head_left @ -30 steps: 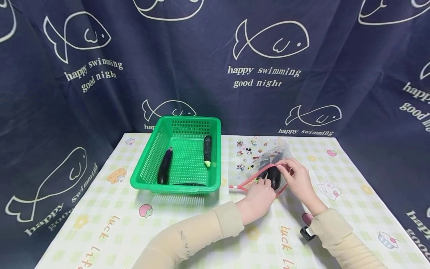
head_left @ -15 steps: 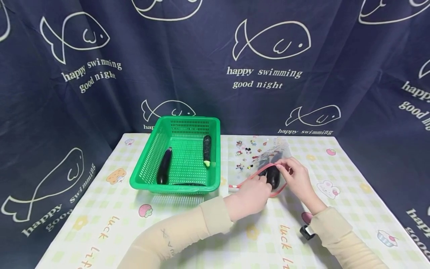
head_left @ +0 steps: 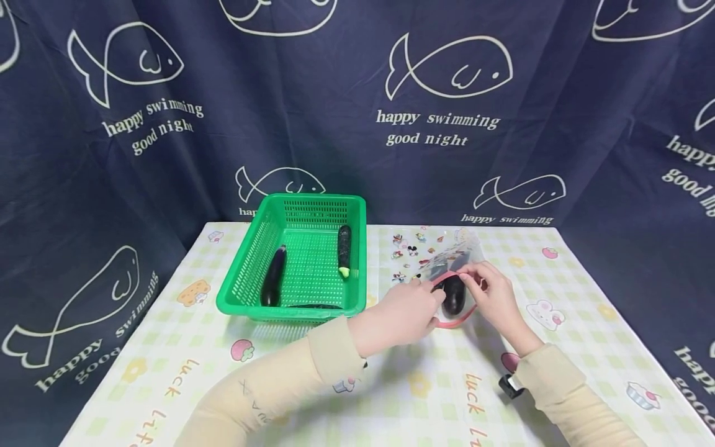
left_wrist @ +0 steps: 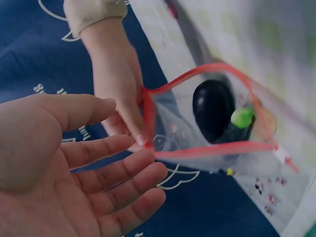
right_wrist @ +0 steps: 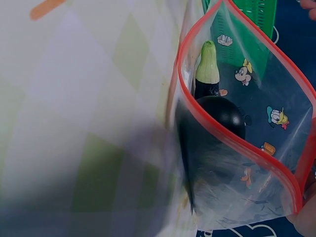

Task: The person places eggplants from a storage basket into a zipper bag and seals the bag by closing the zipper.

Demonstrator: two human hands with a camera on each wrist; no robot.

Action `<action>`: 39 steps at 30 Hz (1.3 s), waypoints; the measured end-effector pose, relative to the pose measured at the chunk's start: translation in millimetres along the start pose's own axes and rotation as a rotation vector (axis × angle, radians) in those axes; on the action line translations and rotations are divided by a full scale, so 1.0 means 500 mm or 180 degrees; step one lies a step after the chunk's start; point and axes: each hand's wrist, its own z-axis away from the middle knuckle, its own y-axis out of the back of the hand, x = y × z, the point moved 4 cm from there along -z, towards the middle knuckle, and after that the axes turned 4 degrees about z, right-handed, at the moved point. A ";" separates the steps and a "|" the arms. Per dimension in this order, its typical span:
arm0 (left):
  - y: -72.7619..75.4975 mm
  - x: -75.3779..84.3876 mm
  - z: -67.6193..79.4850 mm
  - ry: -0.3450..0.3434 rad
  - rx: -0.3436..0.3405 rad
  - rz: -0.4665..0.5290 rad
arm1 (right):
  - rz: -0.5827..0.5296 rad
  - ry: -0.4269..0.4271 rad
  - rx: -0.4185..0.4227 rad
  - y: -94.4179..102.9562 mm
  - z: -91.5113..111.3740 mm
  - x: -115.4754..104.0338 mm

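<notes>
A perforated green plastic basket (head_left: 301,261) stands left of a clear, red-rimmed plastic bag (head_left: 410,248); the left hand (head_left: 402,313), fingers spread, is by the bag. Inside lie a pale-tipped dark zucchini (right_wrist: 207,69) and a glossy, rounded black eggplant (head_left: 454,295). The right hand (head_left: 494,295) pinches the bag's right end.

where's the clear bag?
In the head view, the bag is on the table, just right of the green basket, its mouth edge pinched by the right hand.
</notes>
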 end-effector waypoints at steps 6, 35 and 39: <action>0.030 -0.025 0.005 -0.0005 0.0034 0.0072 | -0.0031 -0.0031 -0.0026 -0.002 0.001 0.002; 0.114 -0.240 0.026 0.0500 0.0034 0.0377 | 0.0002 -0.0156 -0.0055 -0.001 -0.005 -0.001; 0.103 -0.283 0.032 0.0703 0.0018 0.0428 | -0.0015 -0.0123 -0.0044 -0.001 -0.003 -0.002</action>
